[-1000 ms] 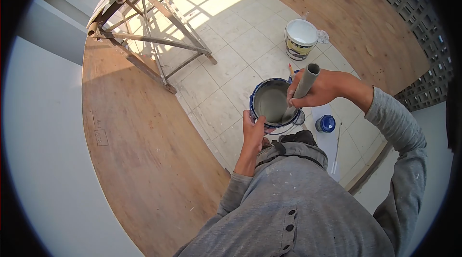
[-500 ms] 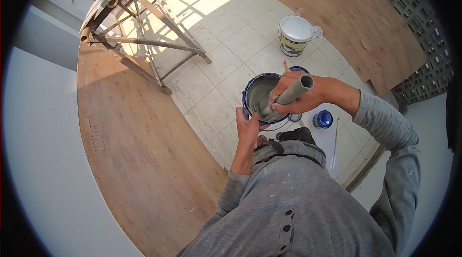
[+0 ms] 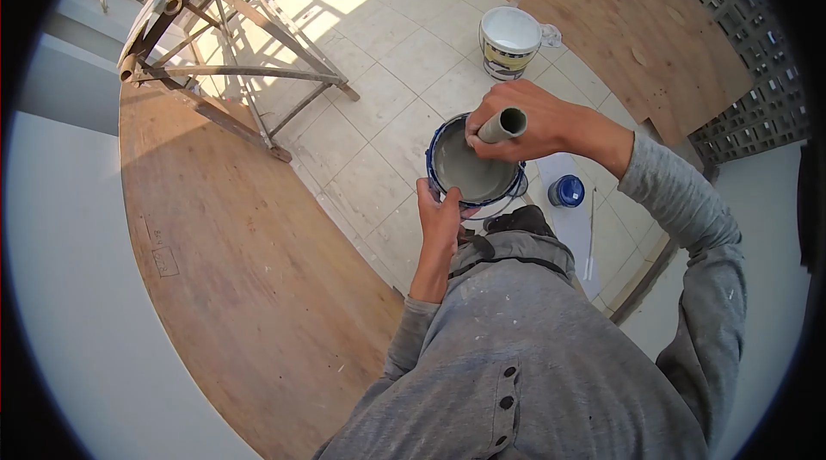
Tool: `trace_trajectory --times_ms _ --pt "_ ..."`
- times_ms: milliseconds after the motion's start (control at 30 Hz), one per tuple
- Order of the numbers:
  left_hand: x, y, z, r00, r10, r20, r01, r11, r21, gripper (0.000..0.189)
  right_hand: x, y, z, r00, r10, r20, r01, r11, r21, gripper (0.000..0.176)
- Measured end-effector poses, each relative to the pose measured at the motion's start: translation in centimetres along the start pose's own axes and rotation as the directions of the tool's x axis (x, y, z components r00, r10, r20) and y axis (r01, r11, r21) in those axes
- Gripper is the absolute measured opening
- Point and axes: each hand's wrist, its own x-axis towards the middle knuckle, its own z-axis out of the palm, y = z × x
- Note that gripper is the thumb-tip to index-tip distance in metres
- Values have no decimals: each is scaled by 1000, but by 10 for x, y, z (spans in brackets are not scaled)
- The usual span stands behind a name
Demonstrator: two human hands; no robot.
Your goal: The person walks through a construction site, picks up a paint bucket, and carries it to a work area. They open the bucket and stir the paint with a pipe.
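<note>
Below me stands a bucket (image 3: pixel 432 166) with a blue rim, holding thick grey paint (image 3: pixel 473 174). My left hand (image 3: pixel 440 217) is closed on the near-left side of its rim. In my right fist (image 3: pixel 538 120) is a grey pipe (image 3: pixel 496 128), its open hollow end facing up toward me. The pipe's lower end is hidden behind the hand, over or in the paint. A wire handle (image 3: pixel 503 215) hangs at the bucket's near side.
A white bucket (image 3: pixel 508 37) stands farther off on the tiles. To the right, a small blue-lidded jar (image 3: pixel 566 191) and a thin stick (image 3: pixel 592 236) rest on a white sheet. A wooden trestle (image 3: pixel 249 73) stands at the left. Plywood (image 3: pixel 258 271) covers the left floor.
My right hand and the pipe have moved up and left over the bucket, and the pipe's tilt has changed. My left hand stays on the rim. The whole view has shifted slightly.
</note>
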Motion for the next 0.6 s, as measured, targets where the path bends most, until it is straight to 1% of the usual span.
trace_trajectory --times_ms 33,67,100,133,167,200,233,267,333,367,400,467,500,533,600 --pt "-2 3 -1 1000 17 -3 -17 1000 -8 22 -8 -5 14 986 -154 -66 161 982 101 23" --pt "-5 2 -6 1000 3 -5 -3 1000 -14 22 -16 -11 23 941 -302 -149 328 925 191 27" --pt "-3 3 -12 1000 -17 -3 17 1000 -13 22 -25 -12 23 959 -264 -103 283 919 274 23" --pt "-1 4 -15 999 -32 -3 32 999 -11 23 -31 -5 19 958 -266 -104 284 919 272 23" --pt "0 0 -17 997 -67 -33 67 998 -18 24 -39 2 15 974 -201 -102 224 913 341 21" --pt "1 -2 -18 997 -70 -31 69 997 -17 24 -46 8 11 987 -131 -96 159 899 407 19" --pt "2 -4 -18 997 -55 -47 55 999 -3 24 -56 8 6 973 -123 -194 190 906 377 17" --pt "4 -8 -16 997 -43 -60 44 999 13 24 -63 8 6 974 -112 -195 180 908 377 17" --pt "8 -13 -20 997 -47 -64 49 998 27 24 -81 9 9 940 -53 -337 185 909 373 17" --pt "10 -13 -22 996 -41 -78 43 998 37 24 -86 9 15 924 3 -383 181 878 444 15" --pt "12 -13 -23 997 -52 -55 55 997 55 24 -93 8 21 919 33 -393 162 877 453 15" --pt "14 -10 -25 994 -89 -59 94 992 82 25 -103 4 30 885 135 -445 128 849 512 14" --pt "16 -10 -25 995 -89 -49 93 992 89 26 -108 3 32 897 176 -405 70 849 523 14" --pt "19 -12 -26 994 -100 -34 103 989 108 26 -112 2 39 890 200 -410 57 843 535 14" --pt "25 -20 -28 997 -66 -36 69 991 114 26 -122 0 56 836 200 -511 80 877 475 16"
